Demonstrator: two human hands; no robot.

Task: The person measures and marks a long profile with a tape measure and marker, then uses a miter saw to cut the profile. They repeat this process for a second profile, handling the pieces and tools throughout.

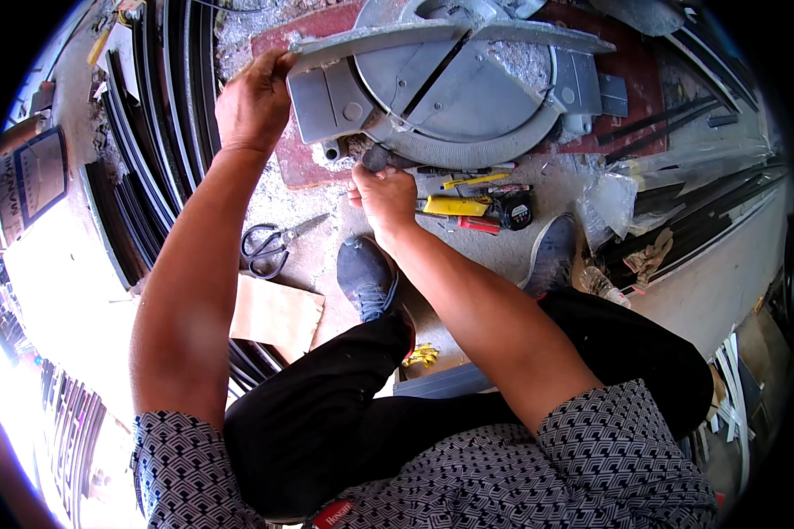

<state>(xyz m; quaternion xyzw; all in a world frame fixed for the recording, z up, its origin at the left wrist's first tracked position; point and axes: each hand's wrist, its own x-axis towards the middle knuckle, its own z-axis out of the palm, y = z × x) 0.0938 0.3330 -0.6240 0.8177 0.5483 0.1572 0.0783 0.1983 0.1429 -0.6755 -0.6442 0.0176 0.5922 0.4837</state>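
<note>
saw base: grey round miter-saw table at 12 o'clock, dark slot running across the turntable, metal fence bar along its top edge. Sits on a reddish-brown board, which lies on the floor.
left hand: left hand at 11 o'clock, fingers curled over the left end of the fence, palm down on the edge of the base. Closed on the metal, touching it.
right hand: right hand just below the front rim of the table, about 12 o'clock from centre. Fingers pinched round a small dark knob at the rim. Clamped on it.
floor: bare grey concrete floor, dusty, metal chips and swarf scattered round the saw.
tools on floor: yellow-and-black tape measure and yellow and red hand tools just right of the right hand; black-handled scissors at 9 o'clock of it, blades pointing toward the saw.
cardboard: brown cardboard piece below the scissors, flat on the floor.
stock: long dark profile strips stacked at 10 o'clock; more at 2–3 o'clock beside crumpled clear plastic wrap.
person: crouched, black trousers, patterned short sleeves, dark shoe and grey shoe planted in front of the saw.
light: strong daylight, washed out at 8 o'clock.
</note>
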